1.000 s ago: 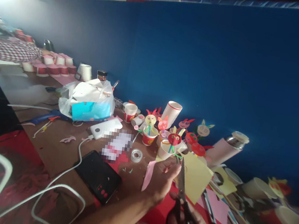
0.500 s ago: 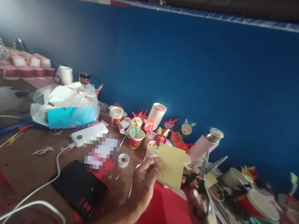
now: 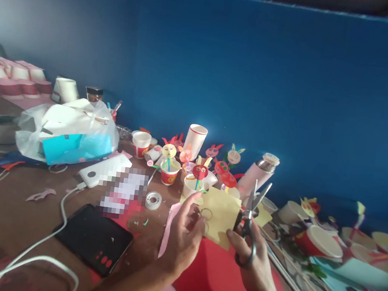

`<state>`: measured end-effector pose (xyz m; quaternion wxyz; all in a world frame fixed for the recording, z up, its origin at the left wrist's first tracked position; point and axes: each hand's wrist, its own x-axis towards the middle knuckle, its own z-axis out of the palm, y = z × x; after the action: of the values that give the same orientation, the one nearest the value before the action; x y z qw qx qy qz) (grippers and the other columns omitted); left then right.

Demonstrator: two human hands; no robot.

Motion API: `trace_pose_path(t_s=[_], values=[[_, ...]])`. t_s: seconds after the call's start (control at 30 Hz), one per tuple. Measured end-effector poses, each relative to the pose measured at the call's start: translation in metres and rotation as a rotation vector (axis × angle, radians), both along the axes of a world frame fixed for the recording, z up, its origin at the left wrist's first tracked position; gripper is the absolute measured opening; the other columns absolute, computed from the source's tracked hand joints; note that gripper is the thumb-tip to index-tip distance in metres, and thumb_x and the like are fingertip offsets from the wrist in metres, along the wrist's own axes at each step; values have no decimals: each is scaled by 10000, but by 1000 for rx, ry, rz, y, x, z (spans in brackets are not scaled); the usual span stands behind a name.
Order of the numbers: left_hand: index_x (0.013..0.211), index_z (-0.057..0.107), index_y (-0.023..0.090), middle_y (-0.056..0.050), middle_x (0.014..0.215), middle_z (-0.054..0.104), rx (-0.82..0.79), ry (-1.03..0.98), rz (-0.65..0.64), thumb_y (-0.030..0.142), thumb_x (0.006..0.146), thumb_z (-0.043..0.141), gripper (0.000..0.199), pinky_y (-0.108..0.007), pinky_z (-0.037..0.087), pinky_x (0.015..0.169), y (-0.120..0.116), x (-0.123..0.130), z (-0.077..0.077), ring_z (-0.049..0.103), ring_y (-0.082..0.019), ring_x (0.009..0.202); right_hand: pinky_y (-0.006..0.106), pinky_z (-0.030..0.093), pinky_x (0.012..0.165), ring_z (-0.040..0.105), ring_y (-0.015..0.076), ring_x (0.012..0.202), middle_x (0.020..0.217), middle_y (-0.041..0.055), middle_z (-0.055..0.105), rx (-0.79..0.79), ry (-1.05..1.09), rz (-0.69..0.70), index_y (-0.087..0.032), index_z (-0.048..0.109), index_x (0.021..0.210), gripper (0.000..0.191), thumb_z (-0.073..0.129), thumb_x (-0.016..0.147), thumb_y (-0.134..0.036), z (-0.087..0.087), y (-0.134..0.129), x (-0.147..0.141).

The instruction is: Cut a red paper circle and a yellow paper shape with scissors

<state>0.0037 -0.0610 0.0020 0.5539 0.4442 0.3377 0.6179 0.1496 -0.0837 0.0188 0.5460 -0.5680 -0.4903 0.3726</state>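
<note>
A sheet of yellow paper [image 3: 223, 211] with small circles drawn near its left edge is held up over a large red sheet [image 3: 208, 281]. At its left edge is my left hand [image 3: 187, 240], thumb and forefinger apart; whether a fingertip touches the paper is hard to tell. My right hand [image 3: 254, 253] grips black-handled scissors [image 3: 250, 210], blades apart and pointing up. The right thumb also presses on the paper's lower right corner. Just behind the paper stand paper cups [image 3: 168, 174] with paper faces on straws.
To the left lie a black phone [image 3: 92, 237], a white power bank [image 3: 105, 170] with its cable, a tape roll [image 3: 153, 201] and a plastic bag [image 3: 74, 134] of paper. A pink flask [image 3: 257, 175] leans at the blue wall. More cups [image 3: 320, 241] and scraps crowd the right.
My left fingers have loosened from their pinch on the yellow paper and spread. My right hand has come to the paper's corner, scissors still in it. The view has shifted right and down.
</note>
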Motion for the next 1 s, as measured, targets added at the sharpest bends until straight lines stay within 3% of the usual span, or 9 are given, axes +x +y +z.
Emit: trace_pose_path(t_s=[0.1,0.2,0.3,0.47,0.63,0.77,1.0], values=[[1321,350,230,-13,859,599,-27,-36,-93,191,801,548,558,-175,432,548,-2,0,2,542,-88,621,288,521,703,648,230,829,945,36,701,-29,63,29,-236,541,1100,486,708,668,-384,1,-2,-2],[1313,328,223,-4,845,603,-82,-93,-176,152,765,561,600,-171,404,533,1,-2,4,532,-85,615,318,527,701,649,245,824,975,58,692,-23,68,32,-222,546,1077,469,709,668,-385,2,-1,1],[1206,448,189,-7,827,619,-171,-156,-278,170,698,615,535,-199,433,591,6,-7,8,570,-112,675,340,531,708,647,262,845,999,78,683,-25,59,63,-210,540,1101,486,699,676,-383,4,1,7],[799,619,129,-16,641,608,-316,-78,-378,279,648,680,222,-241,441,603,12,-15,9,581,-149,635,283,522,716,632,234,881,995,48,685,-50,4,149,-228,550,1059,449,704,669,-389,9,3,11],[797,635,122,-27,655,620,-316,-30,-503,185,602,671,208,-235,420,575,10,-14,2,549,-128,595,273,509,709,623,222,858,960,31,684,-51,-16,139,-233,565,1047,469,725,630,-377,9,4,13],[782,640,112,-29,644,609,-347,67,-499,183,593,653,202,-209,360,474,9,-11,-3,505,-111,548,284,509,698,630,225,830,928,36,685,-24,3,101,-224,584,998,403,713,640,-359,8,6,14],[855,618,124,-3,684,600,-417,-104,-370,183,645,644,219,-187,371,485,4,-5,1,462,-63,511,274,490,574,583,179,652,763,12,642,5,-62,115,-206,569,1073,455,680,676,-400,10,5,5]])
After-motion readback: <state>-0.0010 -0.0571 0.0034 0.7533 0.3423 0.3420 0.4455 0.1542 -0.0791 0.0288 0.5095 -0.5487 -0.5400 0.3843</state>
